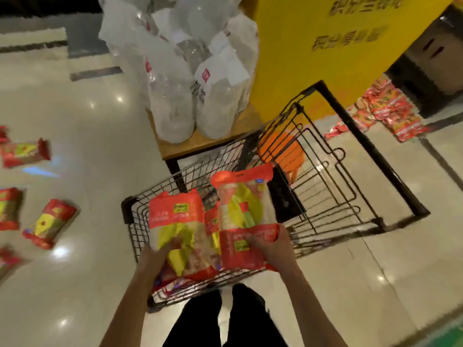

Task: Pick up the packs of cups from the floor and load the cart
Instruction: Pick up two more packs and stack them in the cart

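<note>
Over the cart [140, 236], one pack of cups [175, 221] gripped in left hand [160, 254], another [243, 209] in right hand [270, 246].

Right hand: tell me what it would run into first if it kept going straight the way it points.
The right hand, gripping a red and yellow plastic pack of cups, points forward and down into the black wire cart. Probably the packs already lying inside come first; depth is unclear.

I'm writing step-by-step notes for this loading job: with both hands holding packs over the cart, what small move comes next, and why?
Probably lower both packs into the cart and let go. The left hand grips one pack, the right hand grips another, both already above the basket, and more packs wait on the floor.
</note>
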A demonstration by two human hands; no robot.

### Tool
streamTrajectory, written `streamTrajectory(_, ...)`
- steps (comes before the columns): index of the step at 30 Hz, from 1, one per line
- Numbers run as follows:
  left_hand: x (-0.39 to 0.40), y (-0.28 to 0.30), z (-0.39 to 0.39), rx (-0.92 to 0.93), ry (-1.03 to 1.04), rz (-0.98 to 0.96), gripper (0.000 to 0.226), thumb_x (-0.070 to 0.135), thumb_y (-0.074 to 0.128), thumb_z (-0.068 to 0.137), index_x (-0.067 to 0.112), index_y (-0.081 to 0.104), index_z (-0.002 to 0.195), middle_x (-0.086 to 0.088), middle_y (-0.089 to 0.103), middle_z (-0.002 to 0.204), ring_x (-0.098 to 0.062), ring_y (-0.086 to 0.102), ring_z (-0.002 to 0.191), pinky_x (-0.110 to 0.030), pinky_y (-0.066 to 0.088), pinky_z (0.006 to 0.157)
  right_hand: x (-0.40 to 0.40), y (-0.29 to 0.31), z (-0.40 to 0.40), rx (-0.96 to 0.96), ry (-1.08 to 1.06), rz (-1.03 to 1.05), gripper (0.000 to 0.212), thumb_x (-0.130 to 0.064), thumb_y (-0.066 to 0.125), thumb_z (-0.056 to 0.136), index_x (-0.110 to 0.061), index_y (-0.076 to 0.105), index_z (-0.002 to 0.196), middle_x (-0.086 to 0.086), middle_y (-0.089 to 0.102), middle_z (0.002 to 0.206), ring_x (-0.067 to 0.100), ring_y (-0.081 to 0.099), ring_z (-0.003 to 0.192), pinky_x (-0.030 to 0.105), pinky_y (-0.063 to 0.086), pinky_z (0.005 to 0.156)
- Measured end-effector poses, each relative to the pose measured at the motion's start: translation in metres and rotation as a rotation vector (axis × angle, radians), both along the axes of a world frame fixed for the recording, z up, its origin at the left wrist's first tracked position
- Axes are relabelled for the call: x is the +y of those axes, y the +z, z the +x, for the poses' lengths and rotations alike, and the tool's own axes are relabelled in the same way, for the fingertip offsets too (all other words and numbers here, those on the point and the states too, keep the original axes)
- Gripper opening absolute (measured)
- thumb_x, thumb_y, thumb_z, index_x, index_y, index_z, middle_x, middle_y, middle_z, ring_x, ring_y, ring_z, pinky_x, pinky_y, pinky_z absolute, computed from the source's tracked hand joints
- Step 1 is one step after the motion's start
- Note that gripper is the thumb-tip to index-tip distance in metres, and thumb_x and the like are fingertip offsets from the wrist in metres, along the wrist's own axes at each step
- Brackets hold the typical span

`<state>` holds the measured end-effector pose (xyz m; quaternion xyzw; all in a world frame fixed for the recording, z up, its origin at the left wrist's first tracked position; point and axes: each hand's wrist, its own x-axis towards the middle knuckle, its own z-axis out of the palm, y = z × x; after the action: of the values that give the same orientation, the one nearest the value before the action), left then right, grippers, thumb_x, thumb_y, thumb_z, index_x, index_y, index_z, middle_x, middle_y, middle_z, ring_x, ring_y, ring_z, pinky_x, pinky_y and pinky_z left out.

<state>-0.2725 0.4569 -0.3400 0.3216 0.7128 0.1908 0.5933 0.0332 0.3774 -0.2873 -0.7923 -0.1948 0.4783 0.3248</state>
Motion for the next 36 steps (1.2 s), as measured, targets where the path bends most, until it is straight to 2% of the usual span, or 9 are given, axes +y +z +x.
streamTrajectory(3, 0.006, -0.047, -0.008, 0.057, 0.013, -0.067, 0.063, 0.047, 0.095, 0.057, 0.014, 0.076, 0.106, -0.007, 0.080, 0.090, -0.026, 0.078, 0.082, -0.051, 0.063, 0.080, 0.036, -0.055, 0.007, -0.104, 0.128, -0.061, 0.100, -0.068, 0.092, 0.042, -0.023, 0.053, 0.122, 0.000, 0.067, 0.111, 0.019, 0.069, 0.095, 0.042, 0.061, 0.084)
streamTrajectory(7, 0.002, -0.117, -0.010, 0.098, 0.147, -0.149, 0.081, 0.060, 0.095, 0.047, 0.016, 0.071, 0.112, -0.007, 0.079, 0.099, -0.028, 0.077, 0.087, -0.054, 0.062, 0.084, 0.070, -0.112, 0.005, -0.064, 0.314, -0.178, 0.077, -0.042, 0.095, 0.062, -0.019, 0.048, 0.119, -0.007, 0.064, 0.101, 0.018, 0.065, 0.094, 0.036, 0.056, 0.083)
streamTrajectory(12, -0.014, -0.159, 0.023, 0.106, 0.247, -0.230, 0.076, 0.039, 0.098, 0.055, 0.010, 0.065, 0.118, -0.015, 0.076, 0.104, -0.033, 0.076, 0.086, -0.050, 0.064, 0.066, 0.072, -0.191, 0.014, -0.053, 0.494, -0.342, 0.120, -0.068, 0.089, 0.046, -0.017, 0.043, 0.145, 0.005, 0.065, 0.128, 0.030, 0.063, 0.118, 0.043, 0.051, 0.104)
streamTrajectory(18, -0.027, -0.187, 0.025, 0.160, 0.208, -0.280, 0.076, 0.051, 0.096, 0.054, 0.015, 0.070, 0.116, -0.006, 0.079, 0.097, -0.025, 0.076, 0.086, -0.045, 0.063, 0.080, 0.067, -0.210, 0.024, -0.007, 0.607, -0.364, 0.077, -0.040, 0.088, 0.073, -0.011, 0.051, 0.135, -0.002, 0.064, 0.111, 0.018, 0.062, 0.107, 0.030, 0.049, 0.091)
streamTrajectory(22, -0.016, -0.184, 0.022, 0.159, 0.082, -0.322, 0.021, 0.023, 0.084, 0.081, 0.017, 0.070, 0.096, 0.011, 0.072, 0.061, -0.005, 0.065, 0.059, -0.020, 0.049, 0.052, 0.061, -0.235, 0.025, 0.020, 0.693, -0.397, 0.099, -0.069, 0.082, 0.059, -0.011, 0.055, 0.135, 0.005, 0.072, 0.120, 0.028, 0.066, 0.115, 0.045, 0.054, 0.100)
streamTrajectory(24, -0.012, -0.187, 0.020, 0.175, 0.030, -0.310, 0.024, 0.021, 0.084, 0.082, 0.016, 0.073, 0.103, 0.011, 0.075, 0.069, -0.007, 0.068, 0.070, -0.021, 0.051, 0.060, 0.067, -0.230, 0.020, 0.034, 0.746, -0.421, 0.077, -0.051, 0.084, 0.072, -0.011, 0.057, 0.131, 0.005, 0.072, 0.120, 0.027, 0.065, 0.118, 0.047, 0.051, 0.105)
streamTrajectory(27, -0.014, -0.187, 0.017, 0.197, 0.053, -0.322, 0.030, 0.019, 0.085, 0.081, 0.007, 0.074, 0.107, 0.001, 0.078, 0.083, -0.017, 0.074, 0.080, -0.032, 0.060, 0.075, 0.078, -0.229, 0.025, 0.111, 0.787, -0.546, 0.050, -0.028, 0.082, 0.081, -0.012, 0.058, 0.121, 0.002, 0.069, 0.119, 0.020, 0.062, 0.117, 0.035, 0.045, 0.110)
streamTrajectory(30, -0.019, -0.187, 0.015, 0.222, 0.059, -0.327, 0.041, 0.031, 0.090, 0.074, 0.006, 0.075, 0.103, -0.016, 0.079, 0.093, -0.037, 0.076, 0.089, -0.054, 0.062, 0.084, 0.087, -0.236, 0.034, 0.198, 0.810, -0.589, 0.057, -0.022, 0.082, 0.081, -0.005, 0.058, 0.130, 0.009, 0.068, 0.127, 0.027, 0.061, 0.123, 0.037, 0.044, 0.110)
streamTrajectory(36, -0.036, -0.198, 0.010, 0.278, 0.076, -0.360, 0.057, 0.050, 0.090, 0.061, 0.010, 0.075, 0.099, -0.014, 0.079, 0.091, -0.034, 0.077, 0.087, -0.055, 0.062, 0.083, 0.075, -0.246, 0.026, 0.056, 1.005, -0.596, 0.070, -0.050, 0.076, 0.081, -0.014, 0.052, 0.135, 0.001, 0.067, 0.126, 0.021, 0.064, 0.116, 0.040, 0.049, 0.107)
